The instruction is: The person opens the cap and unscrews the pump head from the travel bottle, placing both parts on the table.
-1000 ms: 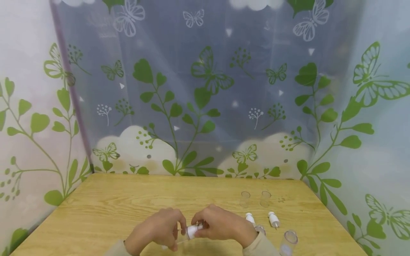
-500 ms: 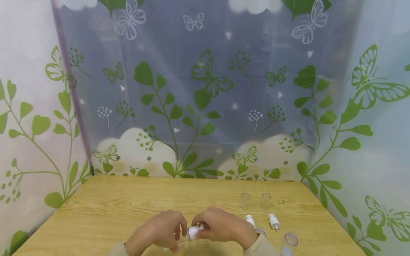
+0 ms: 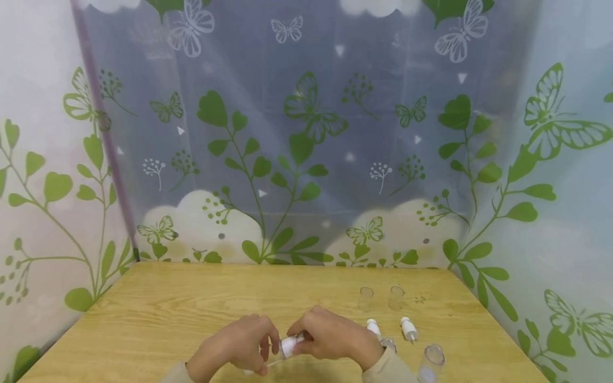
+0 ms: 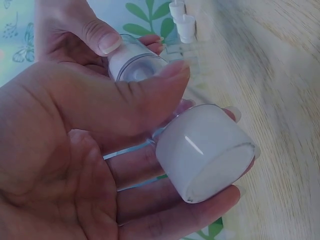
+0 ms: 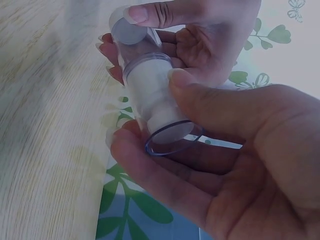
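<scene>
My left hand (image 3: 244, 340) and right hand (image 3: 330, 338) meet low in the middle of the head view. In the left wrist view, the left hand's thumb and fingers hold a clear bottle part with a white, flat-ended base (image 4: 207, 155). The right hand pinches a white pump (image 5: 152, 82) inside a clear sleeve, whose open rim (image 5: 172, 150) faces the right wrist camera. The two parts lie roughly in line, end to end; fingers partly cover the place between them, so I cannot tell whether they are joined.
Right of my hands lie two white pumps (image 3: 409, 329), one partly behind the right hand. Two clear cups (image 3: 396, 298) stand farther back, beside some small clear pieces (image 3: 420, 299). A clear bottle (image 3: 432, 364) stands near the front right. The patterned curtain (image 3: 306, 159) borders the wooden table (image 3: 191, 292).
</scene>
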The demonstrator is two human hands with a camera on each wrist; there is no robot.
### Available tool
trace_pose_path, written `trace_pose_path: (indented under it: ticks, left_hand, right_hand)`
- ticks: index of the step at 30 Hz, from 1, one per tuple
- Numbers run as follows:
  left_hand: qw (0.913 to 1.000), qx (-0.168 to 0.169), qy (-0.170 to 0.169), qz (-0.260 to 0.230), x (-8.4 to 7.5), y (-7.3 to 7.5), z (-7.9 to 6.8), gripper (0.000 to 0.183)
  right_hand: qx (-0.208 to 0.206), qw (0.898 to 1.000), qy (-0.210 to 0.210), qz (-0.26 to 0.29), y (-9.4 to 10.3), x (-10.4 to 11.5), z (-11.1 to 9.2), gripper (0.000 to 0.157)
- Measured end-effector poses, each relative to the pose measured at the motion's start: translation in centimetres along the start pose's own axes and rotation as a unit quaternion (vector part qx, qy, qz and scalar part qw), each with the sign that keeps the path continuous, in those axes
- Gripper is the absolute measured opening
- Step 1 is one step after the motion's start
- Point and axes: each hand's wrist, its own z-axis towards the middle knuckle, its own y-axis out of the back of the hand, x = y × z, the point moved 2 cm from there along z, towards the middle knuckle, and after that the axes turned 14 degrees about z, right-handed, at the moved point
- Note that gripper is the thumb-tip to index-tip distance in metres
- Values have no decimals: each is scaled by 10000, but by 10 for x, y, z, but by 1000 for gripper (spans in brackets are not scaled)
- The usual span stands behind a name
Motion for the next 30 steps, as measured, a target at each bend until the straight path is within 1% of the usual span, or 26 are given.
trace_pose_path:
  ticks: [5,12,17,22,25,30]
  left_hand:
    - [10000,8,24,-67,2,0,1,22]
    - [9999,-35,117,-86,1,2,-1,23]
    - [9997,-220,81,53,0,3,-2,23]
    - [9990,-408,-36,163,0,4,-3,24]
    - [9989,-431,-80,155,0,6,-3,24]
    - [9990,-398,-101,181,1,8,-5,23]
  right_hand:
    - [-67,9999,129,-61,1,2,0,22]
    - [-177,9996,129,-176,1,2,1,22]
    - [-253,9994,142,-205,2,3,1,19]
    - [-344,9984,308,-325,1,6,2,18]
    - [-412,9970,429,-490,2,8,3,15]
    - [-471,9959,482,-595,1,10,4,12]
